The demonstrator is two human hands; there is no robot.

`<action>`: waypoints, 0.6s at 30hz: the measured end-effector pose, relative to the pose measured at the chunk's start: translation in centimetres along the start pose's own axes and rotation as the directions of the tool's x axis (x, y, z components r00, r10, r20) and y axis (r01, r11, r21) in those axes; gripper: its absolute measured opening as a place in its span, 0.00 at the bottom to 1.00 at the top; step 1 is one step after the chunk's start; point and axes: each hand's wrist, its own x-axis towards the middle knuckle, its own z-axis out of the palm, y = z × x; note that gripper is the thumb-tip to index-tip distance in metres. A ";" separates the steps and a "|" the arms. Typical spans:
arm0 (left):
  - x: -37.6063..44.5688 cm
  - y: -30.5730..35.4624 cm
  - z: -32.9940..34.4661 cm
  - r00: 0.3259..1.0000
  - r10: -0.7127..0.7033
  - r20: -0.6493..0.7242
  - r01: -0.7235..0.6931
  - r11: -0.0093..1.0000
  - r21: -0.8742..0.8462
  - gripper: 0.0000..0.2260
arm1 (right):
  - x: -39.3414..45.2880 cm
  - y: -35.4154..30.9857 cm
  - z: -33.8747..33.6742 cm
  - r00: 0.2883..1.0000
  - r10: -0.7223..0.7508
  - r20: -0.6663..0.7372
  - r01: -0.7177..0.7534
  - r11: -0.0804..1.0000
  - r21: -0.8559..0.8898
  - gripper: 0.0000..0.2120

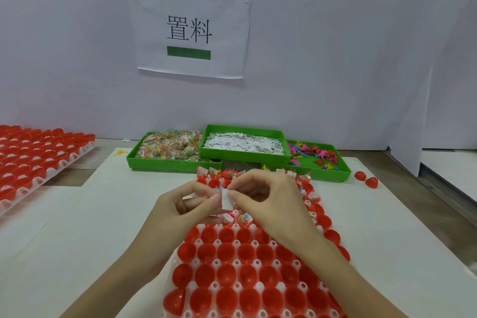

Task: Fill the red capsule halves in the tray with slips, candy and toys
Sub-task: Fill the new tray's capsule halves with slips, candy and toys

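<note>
A white tray [236, 264] of red capsule halves [225, 252] lies in front of me. Its near rows hold nothing; the far rows carry slips, candy and toys. Above the tray's middle, my right hand [268, 200] pinches a white paper slip [226, 200] upright. My left hand [184, 204] faces it with curled fingers, holding a small bunch of white slips and touching the pinched slip's edge. Behind stand three green trays: wrapped candy [170, 148], white slips [242, 146] and coloured toys [313, 155].
A second white tray of red capsule halves [33, 155] sits at the far left. Two loose red halves [366, 179] lie right of the toy tray. A white wall with a paper sign [189, 31] stands behind; a white panel [413, 126] is at the right.
</note>
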 end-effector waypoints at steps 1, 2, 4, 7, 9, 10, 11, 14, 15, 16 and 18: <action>0.0 0.0 0.1 1.000 0.004 0.003 -0.004 1.000 -0.006 0.05 | -0.1 0.0 0.0 1.000 -0.001 -0.013 0.001 1.000 -0.007 0.03; -0.1 0.0 0.3 1.000 0.007 0.004 -0.007 1.000 -0.002 0.06 | -0.2 0.0 0.0 1.000 -0.007 -0.019 0.007 1.000 -0.018 0.03; -0.1 0.0 0.3 1.000 0.008 0.001 -0.008 1.000 0.018 0.06 | -0.4 0.0 0.1 0.999 -0.030 -0.027 0.029 0.999 -0.043 0.03; -0.2 -0.1 0.4 1.000 -0.003 -0.025 0.004 1.000 0.026 0.07 | -0.8 -0.1 0.2 0.998 -0.057 -0.017 0.055 0.995 -0.082 0.02; -0.2 -0.2 0.5 0.999 -0.009 -0.033 0.009 1.000 0.014 0.06 | -0.8 -0.5 0.1 0.998 -0.065 0.011 0.065 0.993 -0.094 0.01; -0.2 -0.1 0.5 0.999 -0.012 -0.033 0.012 1.000 0.002 0.04 | -0.6 -0.6 -0.1 0.998 -0.064 0.024 0.066 0.993 -0.095 0.01; -0.2 -0.1 0.5 0.999 -0.017 -0.036 0.017 1.000 -0.008 0.03 | -0.1 -0.5 -0.5 0.998 -0.066 0.021 0.067 0.992 -0.104 0.01; -0.1 0.0 0.0 0.998 -0.023 -0.054 0.024 1.000 0.017 0.07 | 2.7 1.1 -3.0 0.997 -0.043 -0.071 0.027 0.977 -0.213 0.02; 0.0 0.0 -0.1 0.998 -0.022 -0.062 0.024 0.999 0.027 0.07 | 4.0 2.2 -4.3 0.995 -0.011 -0.104 -0.017 0.963 -0.268 0.03; 0.0 0.1 -0.2 0.997 -0.019 -0.074 0.021 0.999 0.028 0.07 | 5.3 3.6 -5.7 0.991 0.028 -0.134 -0.072 0.940 -0.332 0.05; 0.1 0.1 -0.2 0.994 -0.005 -0.111 0.008 1.000 0.026 0.05 | 7.7 6.9 -8.8 0.975 0.118 -0.189 -0.194 0.868 -0.458 0.07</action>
